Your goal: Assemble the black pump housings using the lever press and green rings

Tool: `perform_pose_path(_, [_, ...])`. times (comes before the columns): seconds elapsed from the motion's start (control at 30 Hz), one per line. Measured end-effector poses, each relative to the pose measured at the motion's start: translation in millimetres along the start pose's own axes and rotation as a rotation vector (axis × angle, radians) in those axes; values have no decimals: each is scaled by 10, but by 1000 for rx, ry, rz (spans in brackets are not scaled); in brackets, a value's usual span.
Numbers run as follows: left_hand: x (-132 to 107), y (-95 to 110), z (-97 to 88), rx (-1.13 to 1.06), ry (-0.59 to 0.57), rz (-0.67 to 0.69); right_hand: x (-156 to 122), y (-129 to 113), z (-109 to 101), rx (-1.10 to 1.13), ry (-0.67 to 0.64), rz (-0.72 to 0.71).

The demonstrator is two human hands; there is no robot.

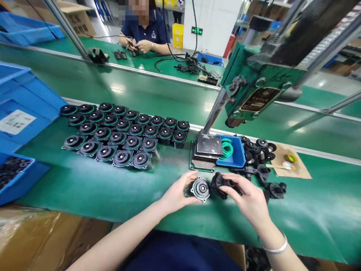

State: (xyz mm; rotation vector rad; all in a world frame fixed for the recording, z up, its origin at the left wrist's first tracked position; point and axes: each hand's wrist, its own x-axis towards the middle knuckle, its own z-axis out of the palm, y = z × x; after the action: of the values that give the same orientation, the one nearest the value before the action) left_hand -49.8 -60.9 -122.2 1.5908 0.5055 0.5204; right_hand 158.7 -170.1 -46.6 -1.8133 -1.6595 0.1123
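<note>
My left hand [178, 192] grips a round black part with a grey centre and a green ring [200, 189], held just above the green table near its front edge. My right hand [248, 199] is closed around a black plastic housing [222, 183] right beside that part; the two pieces almost touch. Several finished round black parts with green rings [124, 134] stand in rows to the left. A small blue tray with green rings [229, 149] lies just beyond my hands.
A green press [254, 84] with a dark base plate [207, 148] stands behind my hands. Loose black parts [258, 150] lie right of the tray, by a cardboard piece [290, 165]. Blue bins [19, 113] sit at the left. A person across the belt [145, 32] handles small parts.
</note>
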Motion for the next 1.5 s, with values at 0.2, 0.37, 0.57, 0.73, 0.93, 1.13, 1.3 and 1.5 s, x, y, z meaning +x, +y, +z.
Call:
perform_pose_path(0.2, [-9,-31,-27,201,15,49,131,-323,226,-28,-89,-203])
perform_pose_path(0.37, [6,-27,-57,298,0,139,138,-387,276,-93,-114,-234])
perform_pose_path(0.57, [20,-6,-78,286,-23,145,141,-388,258,-100,-124,-233])
perform_pose_path(0.73, [20,13,-84,281,-33,137,106,-352,268,-92,-110,-244])
perform_pose_path(0.93, [24,15,-74,289,-23,141,79,-331,277,-116,-129,-228])
perform_pose_path(1.13, [10,-4,-76,300,-31,115,85,-344,286,-127,-137,-218])
perform_pose_path(1.3, [-22,-21,-30,345,-61,251,35,-333,323,-124,-138,-210])
perform_pose_path(1.5, [-18,17,46,445,-23,294,-22,-272,358,3,-127,-67])
